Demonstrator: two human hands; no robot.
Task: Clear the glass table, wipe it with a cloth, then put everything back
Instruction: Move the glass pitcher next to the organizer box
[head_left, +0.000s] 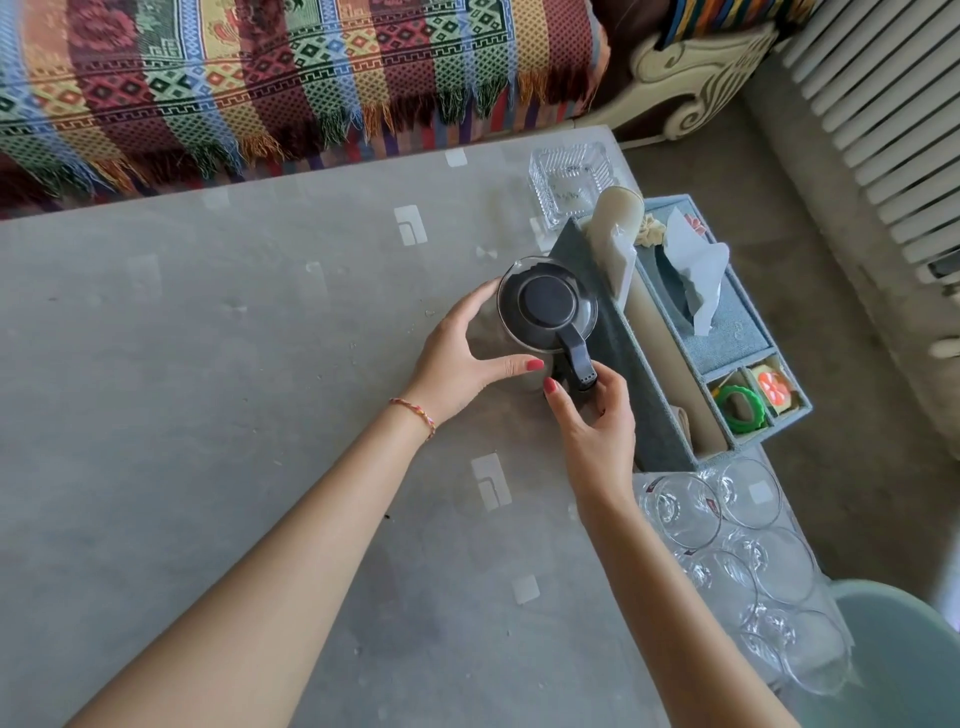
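Nearest the camera, two bare forearms reach forward over the glass table (208, 389), the left one wearing a thin braided bracelet (415, 410) at the wrist. At the near right edge stand several clear drinking glasses (727, 540) in a tight cluster, with the rim of a pale green basin (893, 649) just beside them at the corner.

Farther in, both hands meet on a glass kettle (545, 312) with a dark lid, which sits on the table right of centre. The left hand (457, 364) is spread wide and cups the kettle's left side, thumb and fingers pressed to the glass. The right hand (597, 421) is curled around the dark handle at the kettle's near side, thumb and fingertips pinching it.

Touching the kettle on its right is a blue-grey fabric organiser box (675, 364); a white tissue (696, 275) sticks up from it, and a green ring lies in a small near compartment. A clear glass ashtray (569, 179) rests just beyond the box. Across the far edge runs a sofa under a striped woven throw (260, 78).
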